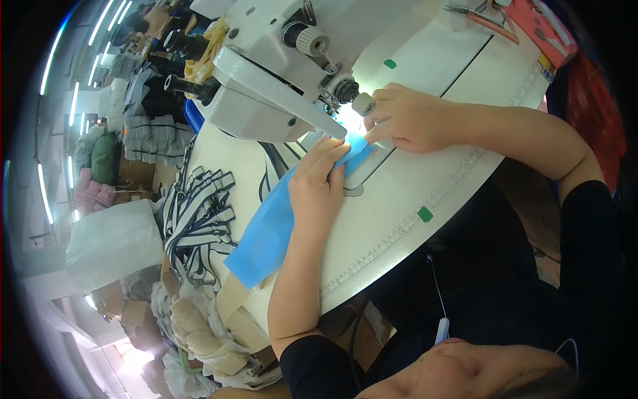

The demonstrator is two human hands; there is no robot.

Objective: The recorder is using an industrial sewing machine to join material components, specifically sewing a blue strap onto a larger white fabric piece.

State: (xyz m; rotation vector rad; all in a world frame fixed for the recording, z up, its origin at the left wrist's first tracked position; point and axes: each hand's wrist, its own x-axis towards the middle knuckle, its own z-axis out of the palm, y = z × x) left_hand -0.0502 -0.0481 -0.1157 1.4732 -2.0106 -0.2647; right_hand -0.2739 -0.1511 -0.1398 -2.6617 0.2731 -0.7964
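A strip of blue fabric [267, 226] runs from the left side of the white table up under the head of a white sewing machine [266, 93]. My left hand [318, 183] is closed on the fabric beside the needle area, fingers together and pressed down on it. On the other side, my right hand [415, 120] pinches the fabric's far end, thumb and forefinger together, the other fingers curled. A bright lamp glares over the stitching spot, so the needle and the fabric's edge there are washed out.
Striped white-and-black straps [199, 213] lie heaped left of the table. A printed ruler scale [399, 233] follows the table's curved front edge. Orange-handled snips [488, 23] and a pink tray [538, 30] sit at the far right. Bundled cloth [206, 326] stands lower left.
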